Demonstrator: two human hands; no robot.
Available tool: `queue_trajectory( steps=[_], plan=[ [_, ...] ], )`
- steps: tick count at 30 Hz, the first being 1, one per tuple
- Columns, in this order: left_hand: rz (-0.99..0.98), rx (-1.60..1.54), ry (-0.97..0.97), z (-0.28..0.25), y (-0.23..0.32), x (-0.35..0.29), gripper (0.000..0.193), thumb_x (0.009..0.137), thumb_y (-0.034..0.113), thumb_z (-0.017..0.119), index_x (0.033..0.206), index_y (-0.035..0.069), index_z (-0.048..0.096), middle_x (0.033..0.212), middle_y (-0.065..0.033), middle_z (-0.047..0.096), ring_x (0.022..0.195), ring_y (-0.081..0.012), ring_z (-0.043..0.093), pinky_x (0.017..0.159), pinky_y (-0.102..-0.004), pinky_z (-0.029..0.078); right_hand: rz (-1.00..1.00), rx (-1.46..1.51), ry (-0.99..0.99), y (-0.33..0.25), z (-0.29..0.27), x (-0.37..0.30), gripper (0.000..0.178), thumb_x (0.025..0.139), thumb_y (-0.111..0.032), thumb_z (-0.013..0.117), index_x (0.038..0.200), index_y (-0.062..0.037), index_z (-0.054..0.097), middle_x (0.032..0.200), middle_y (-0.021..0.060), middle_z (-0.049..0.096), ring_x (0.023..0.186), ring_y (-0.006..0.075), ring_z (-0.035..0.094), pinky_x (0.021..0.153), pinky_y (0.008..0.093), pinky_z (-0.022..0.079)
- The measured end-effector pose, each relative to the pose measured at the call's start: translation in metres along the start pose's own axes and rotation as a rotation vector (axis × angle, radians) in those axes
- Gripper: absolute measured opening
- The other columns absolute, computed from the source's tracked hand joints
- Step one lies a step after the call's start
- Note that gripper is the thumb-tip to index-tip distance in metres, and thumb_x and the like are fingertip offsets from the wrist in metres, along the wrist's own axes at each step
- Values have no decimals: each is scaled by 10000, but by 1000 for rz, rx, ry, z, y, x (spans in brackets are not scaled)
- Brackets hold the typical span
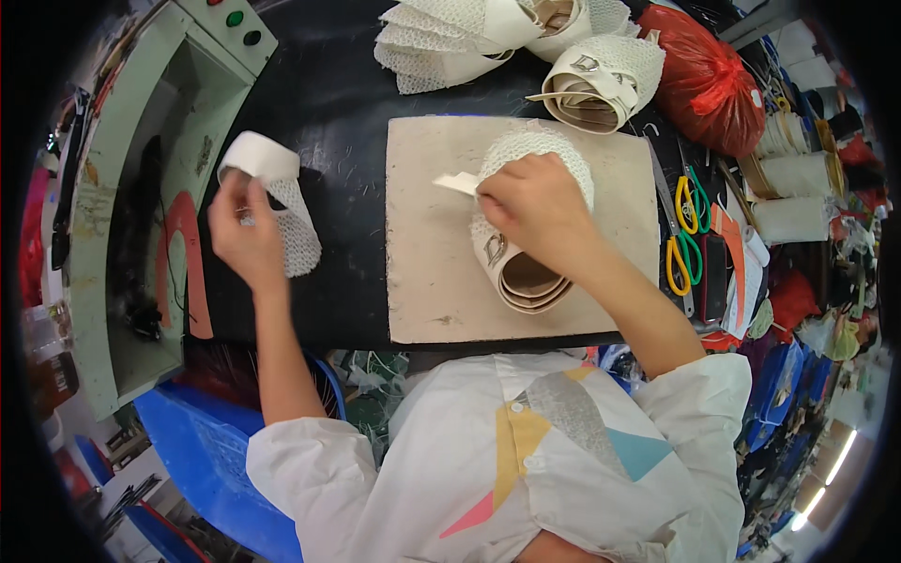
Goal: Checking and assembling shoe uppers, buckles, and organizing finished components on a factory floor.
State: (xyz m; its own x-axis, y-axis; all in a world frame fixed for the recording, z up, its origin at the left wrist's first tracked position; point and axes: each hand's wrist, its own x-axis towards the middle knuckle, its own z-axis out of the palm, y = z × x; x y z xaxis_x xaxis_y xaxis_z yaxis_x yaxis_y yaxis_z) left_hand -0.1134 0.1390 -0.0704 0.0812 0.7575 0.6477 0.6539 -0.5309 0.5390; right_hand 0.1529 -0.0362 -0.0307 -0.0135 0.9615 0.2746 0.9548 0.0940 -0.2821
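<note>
On the left, my left hand (pixel 246 230) has its fingers curled at a white mesh piece with a smooth cream band (pixel 265 155). Its thumb and fingers close on the band's lower edge, and the mesh part hangs down beside the hand. To the right, my right hand (pixel 537 199) is closed over a rolled cream mesh belt (pixel 530 277) with a metal buckle, lying on a beige board (pixel 432 272). From under the right fingers a flat cream strap end (pixel 456 183) sticks out to the left. My palm and fingers hide the belt's middle.
Several rolled and stacked mesh belts (pixel 601 84) lie at the back, next to a red plastic bag (pixel 704 84). Scissors with yellow and green handles (pixel 690 211) lie right of the board. A grey-green machine housing (pixel 103 216) with buttons stands at the left.
</note>
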Motion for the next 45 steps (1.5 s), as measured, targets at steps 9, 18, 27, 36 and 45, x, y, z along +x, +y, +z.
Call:
queue_trajectory(
  steps=[9, 18, 27, 36, 45],
  plan=[
    [-860, -1174, -782, 10, 144, -47, 175, 776, 8, 667, 938, -16, 606, 837, -119, 649, 688, -143, 637, 639, -236, 510, 33, 469, 171, -9, -29, -17, 191, 684, -24, 687, 871, -42, 653, 851, 81, 629, 787, 244, 607, 656, 319, 494],
    [-648, -1051, -815, 2, 148, -43, 142, 815, 31, 641, 937, -24, 591, 829, -81, 627, 714, -113, 607, 653, -235, 512, 186, 587, 146, -28, -21, -9, 195, 740, -35, 659, 935, -35, 642, 874, 113, 622, 740, 269, 612, 615, 327, 487],
    [-834, -1218, -703, 2, 151, -47, 187, 822, 46, 652, 982, -32, 593, 834, -65, 627, 786, -103, 599, 668, -231, 500, 77, 415, 343, -34, -10, -12, 201, 645, -67, 750, 825, -38, 664, 742, 84, 631, 661, 244, 604, 570, 311, 478],
    [-1171, -1016, -942, -7, 148, -87, 252, 872, 169, 630, 1021, -10, 537, 785, -81, 622, 696, -138, 636, 547, -202, 484, 242, 586, 365, -33, -17, -19, 170, 664, 9, 722, 823, -28, 672, 729, 81, 656, 633, 189, 605, 541, 282, 461],
    [-1348, -1101, -980, 4, 165, -123, 208, 874, 185, 627, 975, 25, 540, 829, -38, 622, 743, -115, 625, 602, -214, 510, 117, 628, 530, -35, 1, -25, 178, 663, 47, 697, 824, -23, 668, 740, 89, 660, 610, 191, 598, 533, 281, 454]
  ],
)
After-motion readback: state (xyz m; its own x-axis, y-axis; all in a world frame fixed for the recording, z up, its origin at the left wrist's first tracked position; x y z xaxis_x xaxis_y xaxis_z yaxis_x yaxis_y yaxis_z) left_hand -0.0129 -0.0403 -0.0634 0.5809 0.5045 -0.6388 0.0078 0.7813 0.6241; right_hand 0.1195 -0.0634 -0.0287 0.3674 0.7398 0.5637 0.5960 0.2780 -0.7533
